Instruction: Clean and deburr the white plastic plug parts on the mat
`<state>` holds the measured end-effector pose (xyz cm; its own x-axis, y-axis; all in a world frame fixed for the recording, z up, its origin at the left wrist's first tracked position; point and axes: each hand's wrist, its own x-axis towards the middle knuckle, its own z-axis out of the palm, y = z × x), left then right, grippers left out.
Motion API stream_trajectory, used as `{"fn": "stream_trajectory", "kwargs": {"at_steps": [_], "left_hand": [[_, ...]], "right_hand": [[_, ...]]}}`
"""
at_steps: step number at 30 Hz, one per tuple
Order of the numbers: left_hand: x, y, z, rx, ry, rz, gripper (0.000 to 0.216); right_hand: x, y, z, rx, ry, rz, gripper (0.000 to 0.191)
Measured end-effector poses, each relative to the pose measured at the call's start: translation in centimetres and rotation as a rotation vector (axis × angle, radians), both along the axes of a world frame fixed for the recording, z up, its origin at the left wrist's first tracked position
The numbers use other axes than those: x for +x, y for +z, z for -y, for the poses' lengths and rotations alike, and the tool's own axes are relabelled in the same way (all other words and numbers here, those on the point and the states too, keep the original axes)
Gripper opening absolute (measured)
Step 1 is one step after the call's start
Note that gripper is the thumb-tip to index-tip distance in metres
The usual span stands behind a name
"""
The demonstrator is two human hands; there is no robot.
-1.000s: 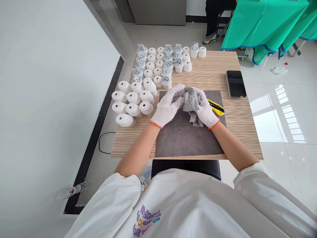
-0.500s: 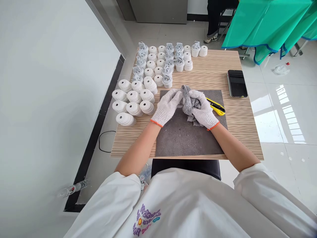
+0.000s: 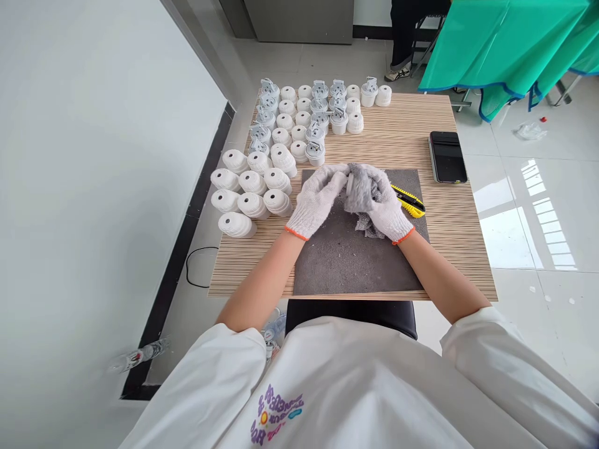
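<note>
Both of my hands wear white knit gloves with orange cuffs and are raised over a dark grey mat [image 3: 346,262]. My left hand [image 3: 317,198] is closed, thumb and fingers on a small white part [image 3: 349,185] that is mostly covered. My right hand [image 3: 384,206] grips a grey cloth [image 3: 359,194], pressed against the white part, with a loose end hanging below the palm. Just right of my right hand, a yellow and black utility knife [image 3: 410,202] lies on the mat. Cloth and fingers hide most of the white part's shape.
White ridged, cone-shaped pieces [image 3: 253,204] stand in rows at the table's left. Behind them are white round parts with grey clip-like tops [image 3: 315,151]. A black phone-like device [image 3: 448,157] lies at the right. Beyond the table are a green cloth [image 3: 496,50] and a person's leg [image 3: 403,37].
The grey cloth has shifted and turned around the white part, now blurred by motion. My right fingers have moved slightly left, toward my left hand. My left hand stays almost in place.
</note>
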<state>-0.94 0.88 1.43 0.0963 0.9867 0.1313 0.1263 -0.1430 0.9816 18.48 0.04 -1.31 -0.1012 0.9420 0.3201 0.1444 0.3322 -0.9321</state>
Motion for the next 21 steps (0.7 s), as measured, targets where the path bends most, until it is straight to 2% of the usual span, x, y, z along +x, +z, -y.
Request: {"fn": "stream_trajectory", "kwargs": {"at_steps": [4,8,14,17,21], "left_hand": [[-0.1,0.3,0.0,-0.079,0.004,-0.029,0.019],[-0.3,0.3,0.0,-0.060,0.009,-0.142,0.022],[0.0,-0.9,-0.3,-0.016,-0.103,0.049,0.029],[0.2,-1.3,-0.4,0.049,-0.136,0.044,0.028],[0.2,-0.8,-0.1,0.040,-0.086,0.045,0.028]], "right_hand": [[-0.1,-0.8,-0.2,0.012,-0.012,0.008,0.055],[0.2,-1.1,-0.2,0.062,-0.013,0.025,0.058],[0.0,-0.8,-0.3,0.040,-0.044,-0.006,0.051],[0.2,-0.4,-0.4,0.012,-0.031,-0.022,0.056],[0.3,-0.4,-0.4,-0.002,-0.004,-0.022,0.060]]}}
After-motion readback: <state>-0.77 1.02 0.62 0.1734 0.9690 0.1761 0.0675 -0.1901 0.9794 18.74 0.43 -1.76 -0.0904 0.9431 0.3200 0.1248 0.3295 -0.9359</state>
